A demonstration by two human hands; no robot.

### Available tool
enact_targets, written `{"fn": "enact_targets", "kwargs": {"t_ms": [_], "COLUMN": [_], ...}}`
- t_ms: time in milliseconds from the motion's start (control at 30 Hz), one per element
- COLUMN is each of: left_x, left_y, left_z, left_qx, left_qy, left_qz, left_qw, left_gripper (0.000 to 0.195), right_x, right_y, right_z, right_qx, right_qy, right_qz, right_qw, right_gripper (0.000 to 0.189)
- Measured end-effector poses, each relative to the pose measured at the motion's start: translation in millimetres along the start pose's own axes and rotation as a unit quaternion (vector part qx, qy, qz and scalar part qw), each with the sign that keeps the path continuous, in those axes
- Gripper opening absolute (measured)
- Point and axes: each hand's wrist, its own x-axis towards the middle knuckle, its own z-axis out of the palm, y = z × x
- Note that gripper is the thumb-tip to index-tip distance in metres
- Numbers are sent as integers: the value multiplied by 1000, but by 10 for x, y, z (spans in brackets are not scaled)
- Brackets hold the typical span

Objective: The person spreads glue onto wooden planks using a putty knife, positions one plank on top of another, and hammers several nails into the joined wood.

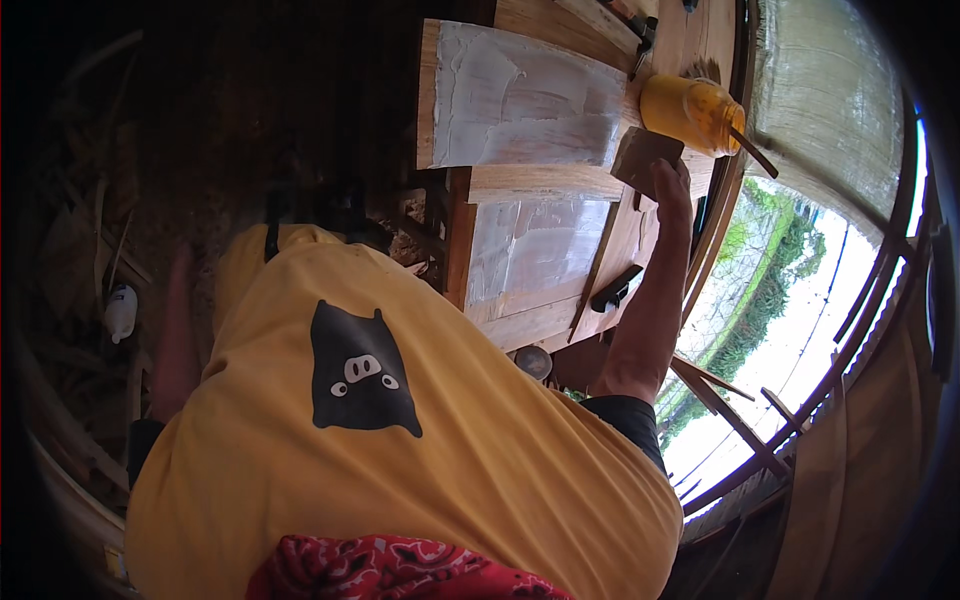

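My right hand (669, 180) is stretched out over the workbench, gripping a flat brown rectangular piece (646, 159) by its near edge. Its material cannot be told. The piece is at the far end of a wooden board (427, 97) coated with a whitish paste (532, 94). A second paste-coated panel (536, 247) lies closer to my body, with a bare wood strip (540, 184) between the two. Just beyond the brown piece is a yellow plastic jar (679, 109) with a stick (754, 152) jutting from its mouth. My left hand (182, 262) hangs in shadow at my side, blurred, its fingers unclear.
A black clamp (616, 289) sits at the panel's right, and another clamp (645, 43) farther up. Brush bristles (703, 71) show behind the jar. A round grey lid (533, 362) is below the bench edge. A white bottle (121, 313) lies among wood scraps at left.
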Motion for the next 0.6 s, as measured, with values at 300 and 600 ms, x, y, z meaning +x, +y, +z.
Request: {"fn": "enact_targets", "kwargs": {"t_ms": [300,600], "left_x": [-27,145], "left_y": [-386,-479], "left_z": [84,261], "left_qx": [13,21], "left_qy": [-21,-41], "left_qz": [-24,-29], "left_qw": [999,999], "left_gripper": [37,38], "right_x": [131,-796], "right_y": [126,-446], "right_z": [26,672], "right_qx": [49,74], "right_qy": [-93,-191], "right_qz": [2,-125], "right_qw": [995,971], "right_gripper": [43,43]}}
